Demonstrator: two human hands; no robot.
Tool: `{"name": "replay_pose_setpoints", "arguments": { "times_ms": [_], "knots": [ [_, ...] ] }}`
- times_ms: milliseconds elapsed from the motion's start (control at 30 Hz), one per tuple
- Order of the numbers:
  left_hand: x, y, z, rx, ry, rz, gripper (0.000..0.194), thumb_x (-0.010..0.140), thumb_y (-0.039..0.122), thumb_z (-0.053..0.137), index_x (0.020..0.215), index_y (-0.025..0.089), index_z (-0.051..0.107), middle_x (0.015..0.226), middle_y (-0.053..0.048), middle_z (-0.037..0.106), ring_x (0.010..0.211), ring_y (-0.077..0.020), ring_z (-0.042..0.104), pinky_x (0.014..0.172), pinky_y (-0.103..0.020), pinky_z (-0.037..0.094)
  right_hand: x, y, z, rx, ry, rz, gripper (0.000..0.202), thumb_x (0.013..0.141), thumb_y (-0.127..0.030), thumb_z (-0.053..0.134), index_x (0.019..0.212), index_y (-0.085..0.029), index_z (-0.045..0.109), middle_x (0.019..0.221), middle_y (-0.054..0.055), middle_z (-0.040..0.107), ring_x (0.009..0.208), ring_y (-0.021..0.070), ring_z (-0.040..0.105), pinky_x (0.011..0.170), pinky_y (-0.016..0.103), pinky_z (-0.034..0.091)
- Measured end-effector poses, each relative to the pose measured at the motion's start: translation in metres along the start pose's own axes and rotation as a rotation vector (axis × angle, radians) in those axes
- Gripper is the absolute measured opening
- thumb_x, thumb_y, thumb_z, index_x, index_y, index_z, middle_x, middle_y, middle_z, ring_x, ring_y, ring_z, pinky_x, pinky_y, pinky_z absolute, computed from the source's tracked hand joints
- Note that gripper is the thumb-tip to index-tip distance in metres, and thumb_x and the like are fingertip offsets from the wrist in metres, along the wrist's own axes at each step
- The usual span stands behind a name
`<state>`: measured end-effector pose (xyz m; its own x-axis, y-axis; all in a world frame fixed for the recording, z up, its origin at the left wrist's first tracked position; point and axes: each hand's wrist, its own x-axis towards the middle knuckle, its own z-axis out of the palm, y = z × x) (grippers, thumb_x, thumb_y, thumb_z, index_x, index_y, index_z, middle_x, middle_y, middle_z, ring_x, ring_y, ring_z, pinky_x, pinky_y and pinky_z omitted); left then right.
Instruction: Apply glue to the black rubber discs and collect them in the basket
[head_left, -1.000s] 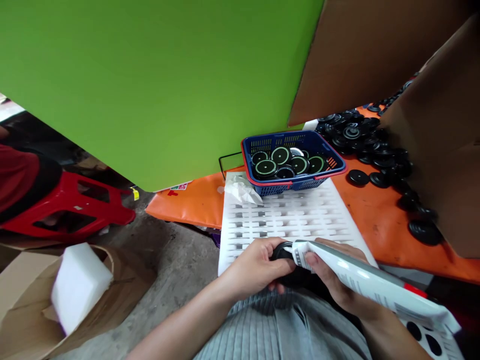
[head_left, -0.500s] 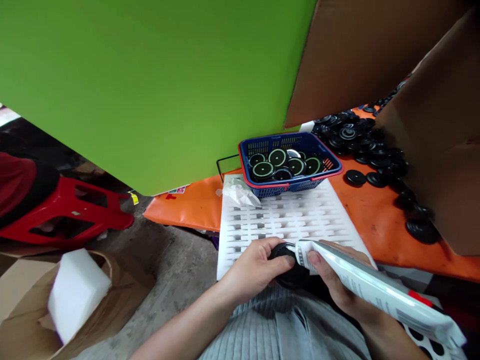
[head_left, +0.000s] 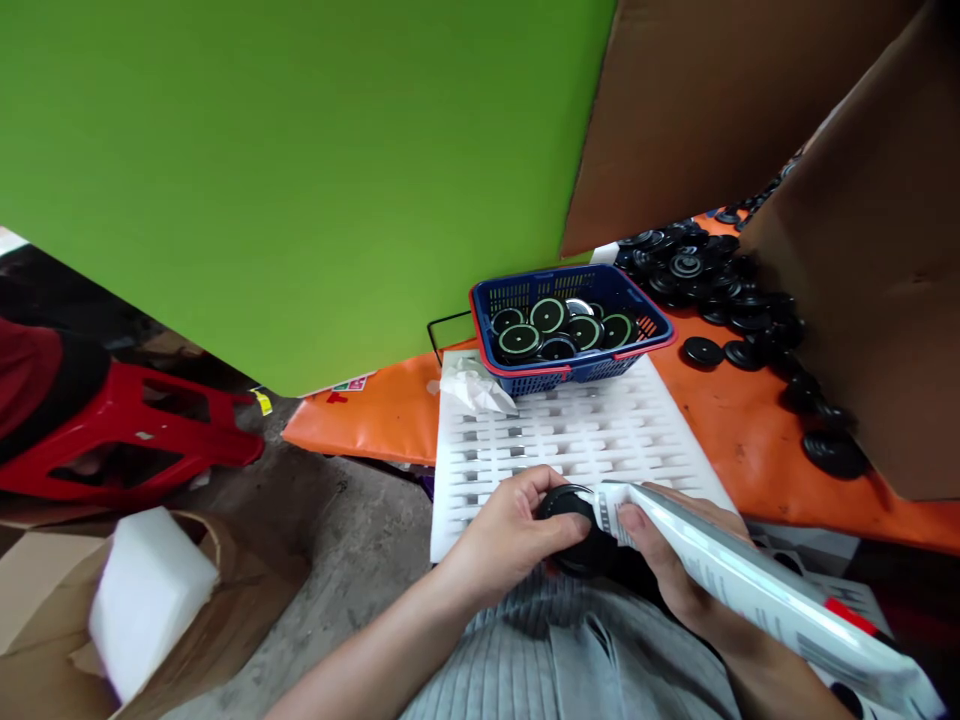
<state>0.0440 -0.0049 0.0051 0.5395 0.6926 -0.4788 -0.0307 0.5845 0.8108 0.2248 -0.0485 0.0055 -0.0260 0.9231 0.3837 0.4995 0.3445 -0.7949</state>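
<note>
A round black disc point(head_left: 576, 548) is held in front of my lap by my left hand point(head_left: 517, 530), the thumb lying across its face. My right hand point(head_left: 675, 560) is wrapped round a long white and grey squeeze tube point(head_left: 735, 570), whose nozzle end points left and meets the disc's upper edge. Whether anything comes out of the nozzle is too small to tell. Just beyond both hands lies a white slotted foam board point(head_left: 555, 430). On its far end stands a blue basket point(head_left: 540, 380) with red handles, holding several black discs point(head_left: 520, 340) with pale green rings.
Many black discs point(head_left: 686, 265) lie heaped on the orange table cover point(head_left: 697, 395) at right, beside cardboard point(head_left: 862, 300). A crumpled white tissue point(head_left: 474, 385) touches the basket. A green panel point(head_left: 300, 180) rises behind. At left are a red stool point(head_left: 150, 420) and a box with white foam point(head_left: 146, 600).
The view has shifted slightly, so the basket and table appear a little further left. Both hands keep their hold on the disc and the tube, nearly still.
</note>
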Motion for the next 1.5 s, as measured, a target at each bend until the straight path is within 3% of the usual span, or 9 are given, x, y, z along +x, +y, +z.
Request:
{"name": "replay_pose_setpoints", "arguments": {
  "times_ms": [267, 467, 600, 733, 867, 967, 1100, 1367, 1500],
  "knots": [
    [-0.002, 0.001, 0.003, -0.034, 0.007, 0.016, 0.031, 0.073, 0.030, 0.076, 0.089, 0.017, 0.053, 0.073, 0.000, 0.060, 0.061, -0.0112, 0.053, 0.047, -0.020, 0.043, -0.001, -0.002, -0.004, -0.032, 0.009, 0.008, 0.021, 0.090, -0.020, 0.057, 0.070, -0.022, 0.054, 0.059, -0.002, 0.056, 0.050, 0.0127, 0.054, 0.048, 0.029, 0.042],
    [-0.002, 0.002, 0.004, 0.010, -0.004, 0.018, 0.034, 0.077, 0.023, 0.071, 0.109, 0.017, 0.061, 0.084, -0.001, 0.061, 0.068, -0.0118, 0.056, 0.054, -0.020, 0.046, -0.003, 0.001, -0.004, -0.057, 0.046, -0.041, 0.022, 0.090, -0.016, 0.057, 0.070, -0.022, 0.052, 0.060, -0.003, 0.057, 0.050, 0.0116, 0.055, 0.049, 0.027, 0.043],
    [-0.001, 0.001, 0.004, -0.007, -0.015, 0.023, 0.028, 0.077, 0.022, 0.070, 0.101, 0.017, 0.056, 0.079, 0.001, 0.059, 0.066, -0.0113, 0.054, 0.057, -0.024, 0.046, -0.001, -0.002, -0.002, -0.073, 0.075, -0.094, 0.018, 0.089, -0.013, 0.058, 0.073, -0.022, 0.054, 0.061, -0.003, 0.059, 0.050, 0.0112, 0.056, 0.049, 0.026, 0.042],
    [-0.002, 0.003, 0.004, 0.066, 0.020, 0.071, 0.024, 0.077, 0.016, 0.067, 0.093, 0.018, 0.050, 0.077, 0.004, 0.055, 0.069, -0.0083, 0.047, 0.062, -0.021, 0.039, 0.000, -0.005, -0.001, -0.081, 0.103, -0.144, 0.018, 0.088, -0.012, 0.059, 0.073, -0.021, 0.054, 0.058, -0.005, 0.055, 0.046, 0.0086, 0.052, 0.047, 0.024, 0.040],
    [-0.005, 0.008, 0.005, 0.141, 0.005, 0.088, 0.021, 0.080, 0.013, 0.061, 0.100, 0.018, 0.054, 0.083, 0.004, 0.056, 0.075, -0.0085, 0.048, 0.069, -0.020, 0.040, -0.001, -0.004, 0.000, -0.100, 0.112, -0.149, 0.014, 0.088, -0.012, 0.059, 0.078, -0.021, 0.057, 0.062, -0.003, 0.060, 0.050, 0.0101, 0.057, 0.048, 0.025, 0.042],
    [-0.006, 0.012, 0.008, 0.111, -0.033, 0.043, 0.025, 0.083, 0.017, 0.058, 0.108, 0.019, 0.057, 0.081, 0.004, 0.056, 0.068, -0.0079, 0.048, 0.062, -0.019, 0.040, -0.001, -0.002, 0.000, -0.100, 0.133, -0.156, 0.016, 0.088, -0.011, 0.059, 0.076, -0.022, 0.055, 0.060, -0.004, 0.058, 0.050, 0.0111, 0.057, 0.048, 0.025, 0.042],
    [-0.006, 0.014, 0.010, 0.079, 0.011, 0.009, 0.020, 0.082, 0.020, 0.058, 0.102, 0.018, 0.056, 0.073, 0.005, 0.052, 0.058, -0.0065, 0.043, 0.049, -0.017, 0.034, 0.002, -0.004, 0.000, -0.113, 0.169, -0.178, 0.019, 0.086, -0.009, 0.058, 0.074, -0.023, 0.054, 0.058, -0.004, 0.056, 0.049, 0.0126, 0.059, 0.046, 0.026, 0.043],
    [-0.002, 0.005, 0.007, 0.055, 0.008, 0.000, 0.022, 0.078, 0.020, 0.059, 0.097, 0.023, 0.047, 0.071, 0.006, 0.052, 0.054, -0.0086, 0.047, 0.045, -0.019, 0.040, 0.007, -0.011, -0.001, -0.110, 0.171, -0.183, 0.015, 0.086, -0.009, 0.059, 0.077, -0.022, 0.059, 0.058, -0.004, 0.060, 0.046, 0.0119, 0.058, 0.042, 0.026, 0.042],
    [-0.003, 0.005, 0.007, 0.047, -0.002, 0.003, 0.026, 0.079, 0.021, 0.060, 0.103, 0.022, 0.050, 0.076, 0.003, 0.055, 0.059, -0.0101, 0.052, 0.047, -0.020, 0.043, 0.004, -0.010, -0.001, -0.112, 0.187, -0.184, 0.014, 0.086, -0.010, 0.059, 0.079, -0.022, 0.060, 0.061, -0.003, 0.062, 0.048, 0.0114, 0.059, 0.044, 0.025, 0.043]
  ]
}}
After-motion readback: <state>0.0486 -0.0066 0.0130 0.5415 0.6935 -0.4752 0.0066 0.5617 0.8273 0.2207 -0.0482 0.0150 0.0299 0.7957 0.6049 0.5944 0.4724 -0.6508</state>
